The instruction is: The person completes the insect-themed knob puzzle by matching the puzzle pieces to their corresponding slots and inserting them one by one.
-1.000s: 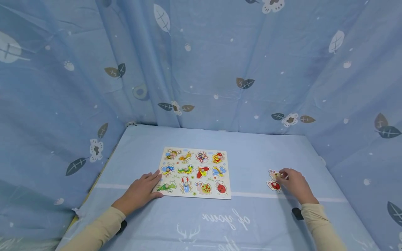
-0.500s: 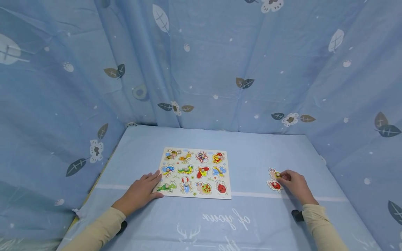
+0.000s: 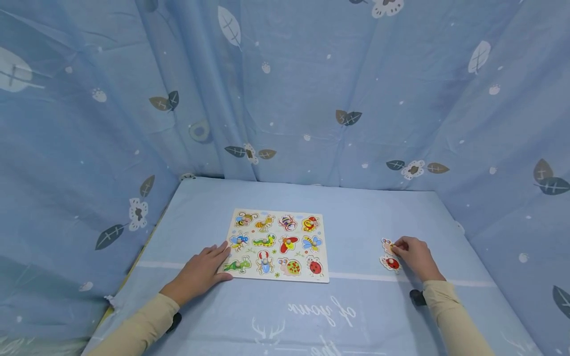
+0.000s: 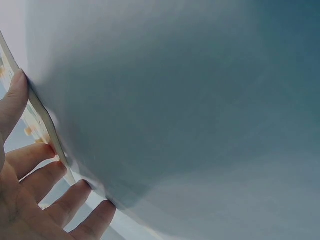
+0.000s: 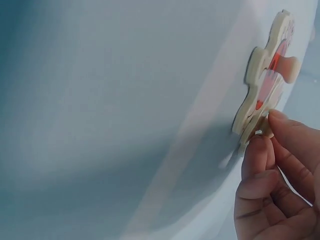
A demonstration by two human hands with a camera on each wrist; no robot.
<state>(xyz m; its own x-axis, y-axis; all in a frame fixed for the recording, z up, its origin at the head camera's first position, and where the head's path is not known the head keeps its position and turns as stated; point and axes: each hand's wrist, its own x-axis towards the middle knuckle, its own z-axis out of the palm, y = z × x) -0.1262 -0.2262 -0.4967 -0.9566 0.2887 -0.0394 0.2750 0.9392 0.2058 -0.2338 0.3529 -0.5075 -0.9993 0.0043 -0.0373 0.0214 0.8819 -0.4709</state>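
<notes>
A wooden knob puzzle board point(image 3: 276, 244) with rows of bright insect pictures lies on the table in the head view. My left hand point(image 3: 200, 272) rests at its left edge with fingers extended, the fingertips touching the rim in the left wrist view. Far to the right lie two loose puzzle pieces, a snail piece point(image 3: 386, 244) and, just nearer, a red ladybug piece point(image 3: 390, 263) with a wooden knob point(image 5: 288, 69). My right hand point(image 3: 416, 257) pinches the snail piece by its knob between thumb and fingertips, hiding part of it. That piece appears down by the ladybug piece.
A light blue cloth with mirrored white lettering point(image 3: 320, 310) covers the table point(image 3: 356, 217). Blue patterned curtains point(image 3: 289, 99) enclose the back and sides. Most pictures on the board bear knobs; the snail and ladybug pictures at its lower right show none.
My right hand shifts slightly left over the snail piece, covering its knob, which showed more half a second ago. The left hand and the board stay put.
</notes>
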